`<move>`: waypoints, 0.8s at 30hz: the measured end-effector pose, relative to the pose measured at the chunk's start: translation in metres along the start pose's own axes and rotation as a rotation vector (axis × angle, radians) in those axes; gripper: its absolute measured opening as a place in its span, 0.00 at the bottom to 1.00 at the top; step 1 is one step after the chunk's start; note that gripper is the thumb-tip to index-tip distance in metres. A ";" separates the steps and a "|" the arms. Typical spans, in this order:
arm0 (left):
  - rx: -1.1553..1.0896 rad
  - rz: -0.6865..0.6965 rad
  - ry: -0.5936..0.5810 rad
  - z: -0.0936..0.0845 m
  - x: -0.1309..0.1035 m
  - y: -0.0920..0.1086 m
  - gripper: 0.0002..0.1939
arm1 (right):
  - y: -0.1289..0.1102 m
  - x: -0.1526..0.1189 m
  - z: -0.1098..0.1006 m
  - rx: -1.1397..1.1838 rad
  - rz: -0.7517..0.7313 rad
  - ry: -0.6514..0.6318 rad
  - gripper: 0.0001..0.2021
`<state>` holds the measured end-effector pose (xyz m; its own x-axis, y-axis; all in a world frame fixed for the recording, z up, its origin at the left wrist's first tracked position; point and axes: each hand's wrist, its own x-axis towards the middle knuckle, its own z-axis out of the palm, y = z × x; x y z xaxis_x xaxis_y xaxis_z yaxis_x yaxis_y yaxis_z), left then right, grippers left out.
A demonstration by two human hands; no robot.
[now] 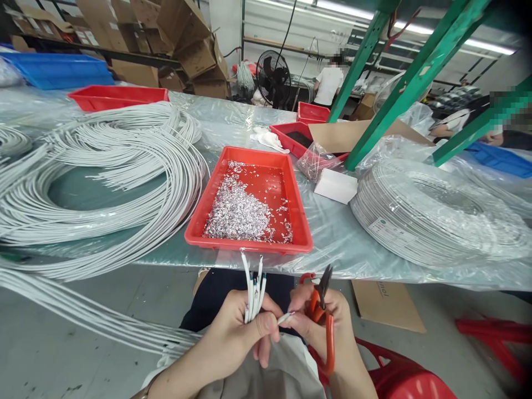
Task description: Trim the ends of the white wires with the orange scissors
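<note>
Red tray [249,247]: beyond the grip. White cables [254,298], several: grasped in left hand [236,335]. Orange-handled cutters [330,343]: held in right hand [338,313], best kept angled away. Cable end [284,318]: between both hands, best pinched near its tip.

Pale grey garment [266,382], dark trousers [214,293] (a thin band [145,394] around the left forearm [187,366])
</note>
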<state>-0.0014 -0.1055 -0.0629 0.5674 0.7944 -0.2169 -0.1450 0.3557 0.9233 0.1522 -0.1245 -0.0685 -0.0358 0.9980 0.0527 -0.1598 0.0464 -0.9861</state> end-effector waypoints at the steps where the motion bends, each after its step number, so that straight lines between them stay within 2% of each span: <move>1: -0.006 -0.004 -0.017 -0.001 0.000 0.000 0.21 | 0.000 0.001 0.000 -0.001 0.006 -0.011 0.07; 3: -0.014 -0.012 -0.027 -0.002 0.000 0.000 0.21 | 0.000 0.002 -0.001 -0.030 -0.004 -0.025 0.07; 5: -0.009 -0.003 0.010 -0.001 0.001 -0.001 0.21 | -0.001 0.003 -0.001 -0.086 -0.040 -0.020 0.07; 11: 0.144 0.134 0.283 0.000 0.009 -0.004 0.12 | -0.008 0.003 0.006 -0.159 -0.060 0.005 0.07; 14: 0.252 0.227 0.300 -0.004 0.012 -0.009 0.11 | -0.018 0.016 0.002 -0.243 -0.096 0.121 0.06; 17: 0.226 0.218 0.268 -0.009 0.015 -0.013 0.17 | -0.029 0.046 -0.012 -0.439 -0.206 0.254 0.03; 18: 0.184 0.193 0.254 -0.011 0.016 -0.014 0.20 | -0.032 0.057 -0.016 -0.500 -0.230 0.251 0.01; 20: 0.136 0.181 0.244 -0.014 0.018 -0.012 0.24 | -0.037 0.078 -0.023 -0.572 -0.231 0.138 0.10; 22: 0.182 0.221 0.288 -0.017 0.021 -0.009 0.22 | -0.039 0.090 -0.024 -0.580 -0.222 0.038 0.16; 24: 0.221 0.234 0.333 -0.020 0.024 -0.005 0.18 | -0.040 0.090 -0.023 -0.547 -0.201 -0.018 0.19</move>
<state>-0.0033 -0.0784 -0.0795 0.2430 0.9687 -0.0508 -0.0413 0.0627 0.9972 0.1782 -0.0356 -0.0284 -0.0750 0.9665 0.2454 0.3674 0.2556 -0.8942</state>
